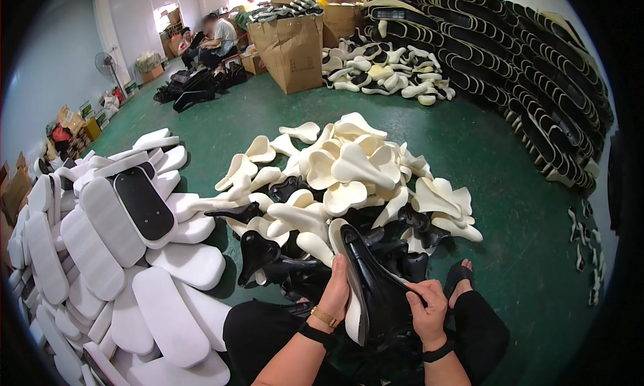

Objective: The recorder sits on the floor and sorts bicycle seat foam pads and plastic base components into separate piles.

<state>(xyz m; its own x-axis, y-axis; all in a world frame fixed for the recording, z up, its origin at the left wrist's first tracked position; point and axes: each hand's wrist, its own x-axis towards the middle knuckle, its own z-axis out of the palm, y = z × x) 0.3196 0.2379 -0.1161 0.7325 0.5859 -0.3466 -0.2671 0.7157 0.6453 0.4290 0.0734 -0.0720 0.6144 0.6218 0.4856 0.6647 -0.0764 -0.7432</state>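
The left hand [333, 291] has its fingers mostly hidden under the foam [355, 319]. Both forearms [285, 364] leave at the near edge. Far left, a person's [223, 35] head is blurred; the work there is too small to tell.

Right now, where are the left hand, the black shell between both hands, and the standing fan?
Left hand [335, 293], head view: middle of the hand.
Black shell [379, 293], head view: broad glossy surface.
Standing fan [104, 64], head view: round caged head.
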